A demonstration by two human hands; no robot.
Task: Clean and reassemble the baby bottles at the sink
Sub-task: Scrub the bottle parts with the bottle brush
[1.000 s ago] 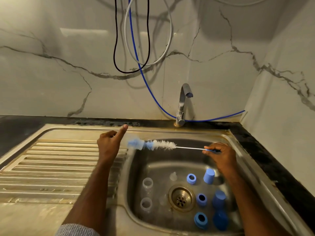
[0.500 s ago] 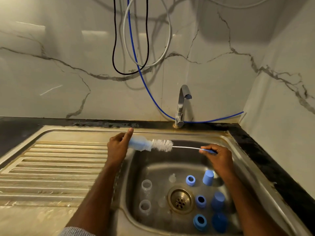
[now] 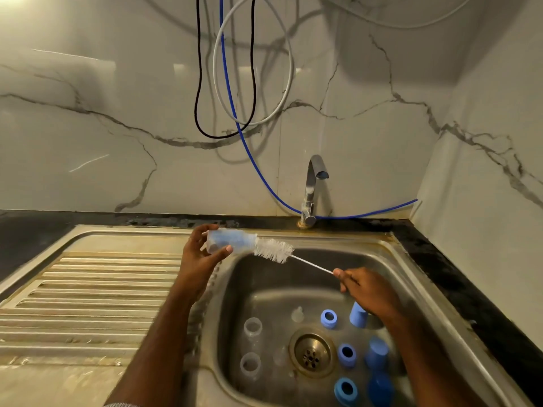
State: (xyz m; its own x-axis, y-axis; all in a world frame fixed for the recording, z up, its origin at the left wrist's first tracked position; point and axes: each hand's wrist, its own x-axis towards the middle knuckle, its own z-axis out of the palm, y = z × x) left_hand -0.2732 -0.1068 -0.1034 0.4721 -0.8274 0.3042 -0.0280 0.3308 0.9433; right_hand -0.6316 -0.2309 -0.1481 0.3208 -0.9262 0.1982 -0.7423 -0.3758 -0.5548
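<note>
2 hands were busy over the sink [image 3: 417, 261]. The left hand [image 3: 197, 259] was curled round a small clear bottle [image 3: 227, 241], which lay on its side above the sink's back left corner. The right hand [image 3: 368, 290] pinched the thin wire of a brush [image 3: 273, 250] above the middle of the sink. The hands were apart, and the brush joined them. Its blue tip was inside the bottle, and its white bristles stuck out of the mouth.

I think the bottle was light, hard plastic. It looked smooth, so it could slip if it got wet. A good place to hold it was round the middle, as the left hand did. The wire looked thin and bendy, so a hard push might bend it.

Down in the sink, 2 more clear bottles [image 3: 252, 327] stood open near the left wall. 3 blue rings [image 3: 328, 318] sat just right of the drain [image 3: 312, 352]. Blue caps [image 3: 376, 352] stood near the right wall. A clear teat [image 3: 297, 315] sat behind the drain, and it was hard to see. The tap [image 3: 313, 183] stood behind the sink, and no water ran from it. Nothing blocked the brush. The small parts sat close together, so a dropped bottle could knock them over.
</note>
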